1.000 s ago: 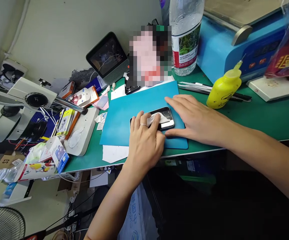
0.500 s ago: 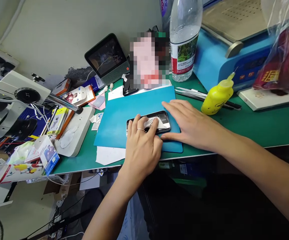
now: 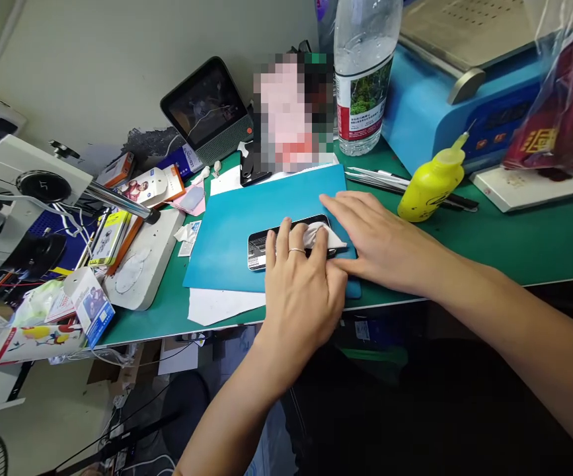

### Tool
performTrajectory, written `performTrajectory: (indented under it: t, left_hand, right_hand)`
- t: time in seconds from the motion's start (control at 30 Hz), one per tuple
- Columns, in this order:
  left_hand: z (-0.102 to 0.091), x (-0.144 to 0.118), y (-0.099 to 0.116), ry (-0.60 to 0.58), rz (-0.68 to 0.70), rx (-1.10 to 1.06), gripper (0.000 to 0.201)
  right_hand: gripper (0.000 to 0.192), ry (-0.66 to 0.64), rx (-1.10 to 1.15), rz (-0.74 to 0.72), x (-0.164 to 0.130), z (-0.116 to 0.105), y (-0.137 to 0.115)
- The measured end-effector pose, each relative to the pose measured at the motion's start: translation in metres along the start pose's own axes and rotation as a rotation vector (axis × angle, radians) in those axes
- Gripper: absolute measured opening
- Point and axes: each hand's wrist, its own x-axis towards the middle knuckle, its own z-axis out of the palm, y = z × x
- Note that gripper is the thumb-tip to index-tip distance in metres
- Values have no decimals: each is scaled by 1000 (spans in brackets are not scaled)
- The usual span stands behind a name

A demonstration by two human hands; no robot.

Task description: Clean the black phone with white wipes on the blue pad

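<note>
A black smartphone (image 3: 261,246) lies face up on a blue mat (image 3: 246,211) on the green bench. My left hand (image 3: 301,284), a ring on one finger, presses a small white wipe (image 3: 318,233) onto the right half of the phone's screen. My right hand (image 3: 380,241) lies flat on the mat, its fingers against the phone's right end. The phone's left end shows bare; its right part is hidden under the wipe and my fingers.
A yellow squeeze bottle (image 3: 432,185), tweezers (image 3: 380,177) and a water bottle (image 3: 363,79) stand behind the mat, before a blue machine (image 3: 429,92). A small screen device (image 3: 204,109), a white pad (image 3: 140,261), packets and a microscope arm (image 3: 43,185) crowd the left.
My left hand has slid the wipe to the right along the phone's screen, uncovering the left end. My right hand has stayed at the phone's right end.
</note>
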Motion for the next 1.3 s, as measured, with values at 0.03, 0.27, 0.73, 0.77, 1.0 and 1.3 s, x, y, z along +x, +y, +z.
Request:
performTrajectory:
  t: [0.03, 0.27, 0.73, 0.77, 1.0, 1.3]
  left_hand:
    - [-1, -5, -2, -3, -4, -5, 50]
    - [0, 5, -1, -46, -8, -32, 52]
    - [-1, 6, 1, -50, -10, -25, 51]
    - [-1, 10, 2, -55, -6, -19, 51]
    - [-2, 0, -5, -59, 26, -44, 53]
    - [-6, -53, -57, -94, -125, -83, 58]
  right_hand:
    - [85, 2, 4, 2, 0, 0, 0]
    - [80, -5, 13, -11, -1, 0, 1]
    - [79, -12, 12, -11, 0, 0, 1]
    - [77, -9, 15, -8, 0, 0, 1]
    - [85, -20, 15, -15, 0, -2, -1]
    - [103, -17, 17, 4, 1, -1, -2]
